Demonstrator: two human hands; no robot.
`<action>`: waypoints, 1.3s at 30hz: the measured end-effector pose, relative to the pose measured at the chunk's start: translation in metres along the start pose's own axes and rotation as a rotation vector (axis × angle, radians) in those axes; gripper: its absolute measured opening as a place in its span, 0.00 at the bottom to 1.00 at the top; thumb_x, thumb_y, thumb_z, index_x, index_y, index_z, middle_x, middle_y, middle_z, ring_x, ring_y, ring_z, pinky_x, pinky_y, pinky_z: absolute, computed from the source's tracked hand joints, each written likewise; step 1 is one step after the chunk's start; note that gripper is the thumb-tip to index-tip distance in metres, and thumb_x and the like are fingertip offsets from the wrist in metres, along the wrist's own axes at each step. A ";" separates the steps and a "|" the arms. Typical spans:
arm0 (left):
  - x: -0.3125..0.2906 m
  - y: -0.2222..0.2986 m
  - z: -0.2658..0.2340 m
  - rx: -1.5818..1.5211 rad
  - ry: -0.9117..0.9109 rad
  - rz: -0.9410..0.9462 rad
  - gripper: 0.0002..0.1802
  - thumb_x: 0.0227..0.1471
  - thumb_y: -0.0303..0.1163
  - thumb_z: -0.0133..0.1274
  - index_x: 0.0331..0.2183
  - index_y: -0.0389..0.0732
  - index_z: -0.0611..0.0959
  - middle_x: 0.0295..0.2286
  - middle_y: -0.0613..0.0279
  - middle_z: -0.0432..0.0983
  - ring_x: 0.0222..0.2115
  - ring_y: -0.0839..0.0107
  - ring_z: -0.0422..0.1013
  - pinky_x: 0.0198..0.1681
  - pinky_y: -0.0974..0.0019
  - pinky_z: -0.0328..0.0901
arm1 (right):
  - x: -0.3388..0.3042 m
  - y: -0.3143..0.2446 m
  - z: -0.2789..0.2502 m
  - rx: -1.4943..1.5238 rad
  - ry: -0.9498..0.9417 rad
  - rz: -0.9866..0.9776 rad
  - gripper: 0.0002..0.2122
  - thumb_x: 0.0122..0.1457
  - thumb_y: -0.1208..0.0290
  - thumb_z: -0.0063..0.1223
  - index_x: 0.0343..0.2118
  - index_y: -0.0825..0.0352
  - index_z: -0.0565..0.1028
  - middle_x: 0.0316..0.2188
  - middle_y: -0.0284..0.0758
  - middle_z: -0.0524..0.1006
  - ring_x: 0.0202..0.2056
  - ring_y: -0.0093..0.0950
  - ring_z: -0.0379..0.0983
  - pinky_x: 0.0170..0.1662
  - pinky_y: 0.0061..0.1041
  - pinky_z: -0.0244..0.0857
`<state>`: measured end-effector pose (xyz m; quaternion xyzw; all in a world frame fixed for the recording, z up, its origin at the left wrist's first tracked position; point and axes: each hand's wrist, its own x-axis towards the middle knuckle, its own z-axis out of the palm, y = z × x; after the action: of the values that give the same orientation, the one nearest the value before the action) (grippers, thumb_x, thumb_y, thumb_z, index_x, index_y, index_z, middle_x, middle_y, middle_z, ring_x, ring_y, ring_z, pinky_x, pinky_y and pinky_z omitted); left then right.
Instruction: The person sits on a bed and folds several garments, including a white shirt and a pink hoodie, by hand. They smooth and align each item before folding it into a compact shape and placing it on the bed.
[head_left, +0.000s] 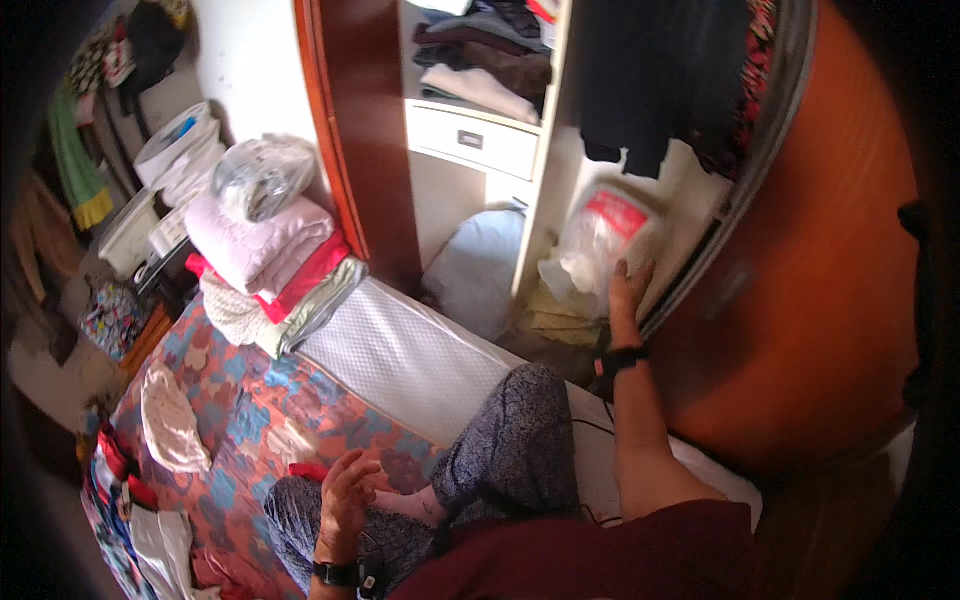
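Observation:
A clear plastic bag with a red-and-white panel (610, 225) sits in the lower part of the wardrobe, its contents pale and hard to make out. My right hand (630, 287) reaches to its lower right side, fingers stretched and apart, seemingly touching it without a grip. Beneath the bag lie folded yellowish cloths (565, 318). My left hand (345, 492) hovers over my crossed legs, empty, with its fingers loosely apart. On the patterned bed cover (255, 400) to the left rests a crumpled cream cloth (172, 420).
A wooden wardrobe door (800, 300) stands at the right, beside hanging dark clothes (650, 75). Left of the divider are a white drawer (470, 140) and a light-blue rounded bundle (480, 265). Folded bedding (262, 240) is stacked on the bed's far edge, topped by a clear bag (262, 175).

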<state>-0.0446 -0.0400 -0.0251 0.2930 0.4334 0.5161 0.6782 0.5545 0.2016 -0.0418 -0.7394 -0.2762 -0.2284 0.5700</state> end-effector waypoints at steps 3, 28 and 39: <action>-0.017 0.011 -0.008 0.010 0.053 0.051 0.27 0.57 0.38 0.53 0.53 0.31 0.72 0.33 0.56 0.80 0.23 0.76 0.68 0.26 0.74 0.62 | -0.086 -0.028 -0.012 0.493 -0.514 0.067 0.28 0.62 0.73 0.54 0.63 0.73 0.58 0.53 0.48 0.72 0.50 0.33 0.71 0.52 0.31 0.67; -0.341 -0.036 -0.339 1.426 2.254 -0.437 0.55 0.48 0.61 0.59 0.67 0.43 0.56 0.66 0.50 0.52 0.66 0.47 0.49 0.63 0.35 0.48 | -0.257 -0.058 -0.018 -0.002 -1.992 -0.793 0.16 0.50 0.62 0.63 0.31 0.73 0.77 0.28 0.48 0.80 0.30 0.40 0.77 0.35 0.36 0.69; -0.324 -0.074 -0.318 0.751 2.011 -0.386 0.66 0.40 0.67 0.63 0.69 0.48 0.49 0.67 0.39 0.43 0.68 0.43 0.38 0.63 0.27 0.40 | -0.249 -0.055 -0.007 -0.070 -2.037 -0.838 0.13 0.53 0.68 0.61 0.34 0.75 0.79 0.29 0.46 0.81 0.33 0.34 0.79 0.39 0.32 0.71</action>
<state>-0.3240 -0.3872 -0.1392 -0.1473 0.9584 0.2393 -0.0495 0.3324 0.1689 -0.1629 -0.4448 -0.8392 0.3054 -0.0685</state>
